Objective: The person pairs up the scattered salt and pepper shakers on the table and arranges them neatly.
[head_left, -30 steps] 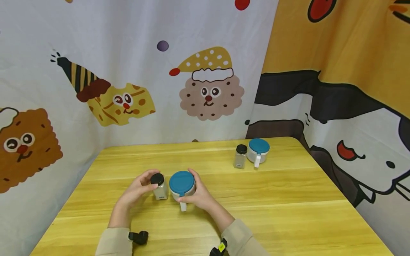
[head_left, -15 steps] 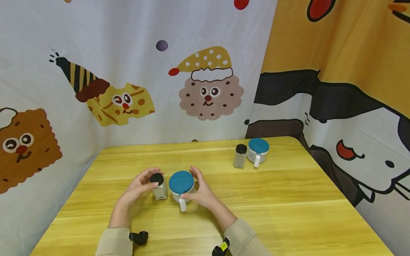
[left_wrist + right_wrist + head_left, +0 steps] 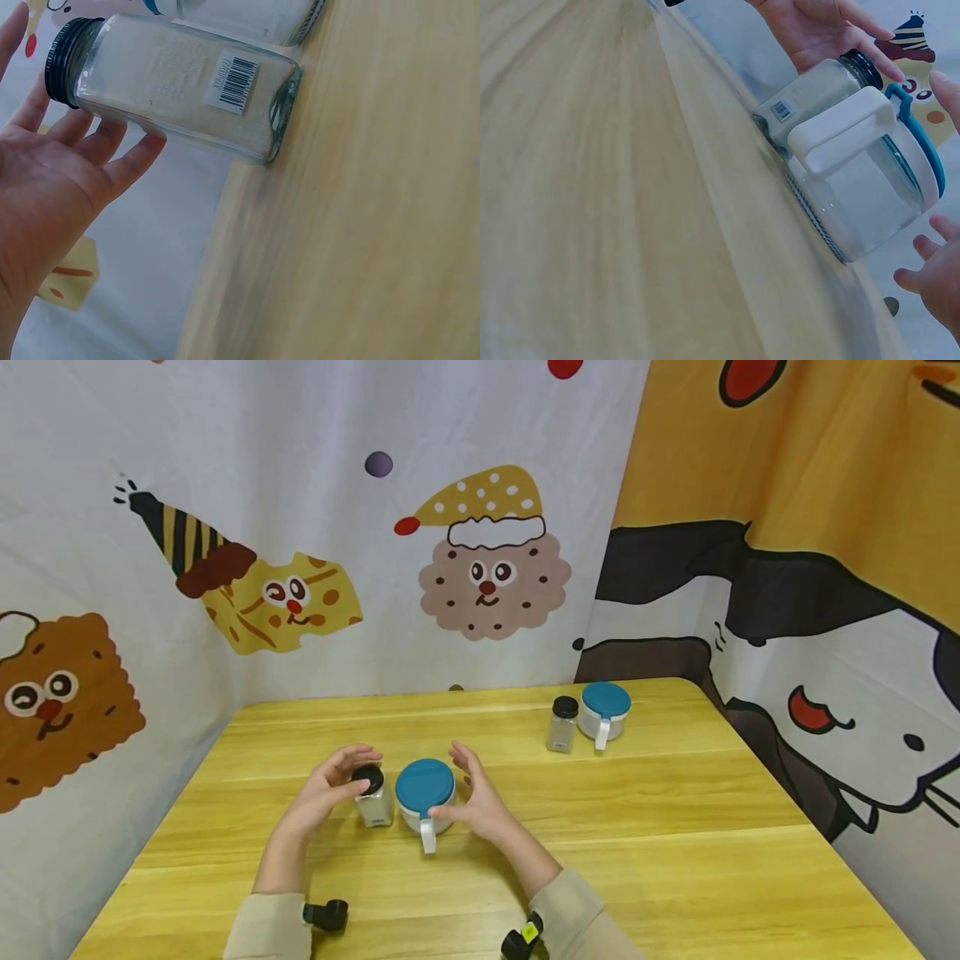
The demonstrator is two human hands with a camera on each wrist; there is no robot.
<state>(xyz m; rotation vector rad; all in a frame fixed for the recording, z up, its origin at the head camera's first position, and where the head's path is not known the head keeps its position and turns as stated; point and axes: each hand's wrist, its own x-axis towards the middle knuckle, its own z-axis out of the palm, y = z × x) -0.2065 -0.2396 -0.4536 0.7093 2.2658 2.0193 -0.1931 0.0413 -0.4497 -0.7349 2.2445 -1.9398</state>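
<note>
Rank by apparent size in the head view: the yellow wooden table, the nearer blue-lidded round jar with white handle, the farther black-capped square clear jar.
1. Yellow wooden table
2. Nearer blue-lidded round jar
3. Farther black-capped clear jar

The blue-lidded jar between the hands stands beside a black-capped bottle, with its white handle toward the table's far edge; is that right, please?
Not quite: the head view shows the white handle pointing toward the near side of the table. The blue-lidded jar is beside the black-capped bottle.
</note>
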